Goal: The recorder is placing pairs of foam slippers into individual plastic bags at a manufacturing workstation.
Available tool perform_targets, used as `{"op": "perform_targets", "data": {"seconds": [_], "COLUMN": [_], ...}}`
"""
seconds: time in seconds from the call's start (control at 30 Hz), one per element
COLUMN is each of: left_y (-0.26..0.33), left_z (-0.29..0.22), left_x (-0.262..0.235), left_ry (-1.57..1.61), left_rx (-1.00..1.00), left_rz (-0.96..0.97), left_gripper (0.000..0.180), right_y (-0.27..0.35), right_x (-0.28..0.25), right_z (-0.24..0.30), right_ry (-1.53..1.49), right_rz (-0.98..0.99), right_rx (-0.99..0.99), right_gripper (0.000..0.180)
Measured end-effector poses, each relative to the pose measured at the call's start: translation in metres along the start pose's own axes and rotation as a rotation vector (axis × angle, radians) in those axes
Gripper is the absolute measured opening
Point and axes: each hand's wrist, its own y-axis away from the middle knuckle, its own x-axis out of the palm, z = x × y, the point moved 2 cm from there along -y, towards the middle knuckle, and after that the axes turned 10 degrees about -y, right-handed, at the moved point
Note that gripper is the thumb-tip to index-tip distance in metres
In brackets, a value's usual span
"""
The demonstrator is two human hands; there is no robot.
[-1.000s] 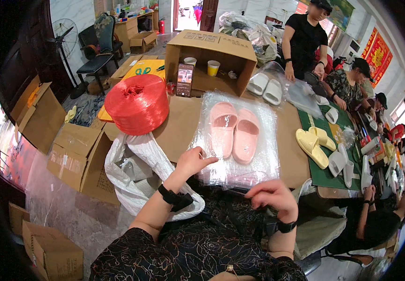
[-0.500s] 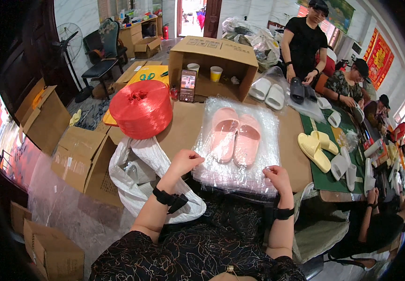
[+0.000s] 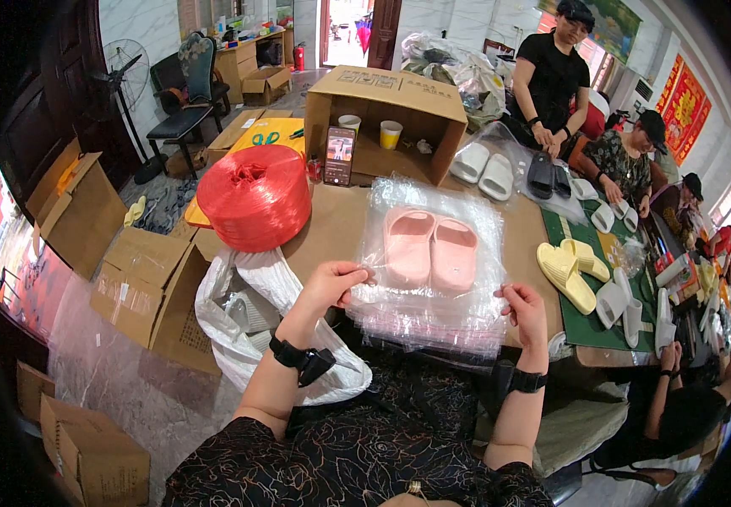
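Observation:
A pair of pink slide slippers (image 3: pixel 407 258) lies side by side in a clear plastic bag (image 3: pixel 374 298), toes toward me. Beneath it is a stack of more clear bags (image 3: pixel 429 331) at the table's near edge. With thumb and fingers, my left hand (image 3: pixel 332 284) pinches the left near corner of the top bag. At the opposite near corner, my right hand (image 3: pixel 522 310) is closed in a similar pinch on the plastic. The bag's near edge looks raised off the stack.
A red twine roll (image 3: pixel 254 198) stands left of the bags, above a white woven sack (image 3: pixel 226 317). Behind are a phone (image 3: pixel 339 156) and an open cardboard box (image 3: pixel 391 84). Yellow slippers (image 3: pixel 565 277) rest on a green mat at right. Co-workers handle slippers farther along.
Both my hands have closed on the bag's near corners and the near edge has come up. The slippers look shorter and tilted. Co-workers at right have shifted their hands.

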Motion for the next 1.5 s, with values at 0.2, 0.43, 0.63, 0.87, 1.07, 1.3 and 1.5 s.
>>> {"op": "perform_targets", "data": {"seconds": [0.2,0.43,0.63,0.87,1.07,1.3,1.5], "left_y": [-0.004,-0.017,-0.017,0.008,0.005,-0.033,-0.038], "left_z": [-0.035,-0.018,0.039,0.017,-0.023,0.054,0.054], "left_x": [-0.005,-0.004,-0.011,-0.001,0.047,0.074,0.067], "left_ry": [-0.081,-0.04,-0.592,-0.793,-1.138,-1.223,-1.079], "left_rx": [0.173,0.458,0.662,0.459,0.886,0.744,0.696], "left_rz": [-0.032,-0.097,-0.079,0.069,-0.343,-0.21,-0.106], "left_gripper": [0.021,0.018,0.016,0.031,0.053,0.06,0.066], "right_y": [-0.008,-0.016,-0.019,0.014,0.027,-0.001,-0.01], "right_x": [0.005,0.009,-0.003,0.031,0.096,0.107,0.099], "right_z": [0.014,0.0,-0.07,-0.054,-0.004,-0.07,-0.076], "right_ry": [-0.131,-0.385,-0.108,0.665,0.838,1.034,0.946], "right_rz": [-0.043,0.017,0.011,-0.189,-0.183,0.138,0.221], "right_rx": [-0.197,-0.388,-0.286,-0.504,-0.806,-0.656,-0.621], "right_gripper": [0.014,0.01,0.012,0.031,0.058,0.061,0.064]}}
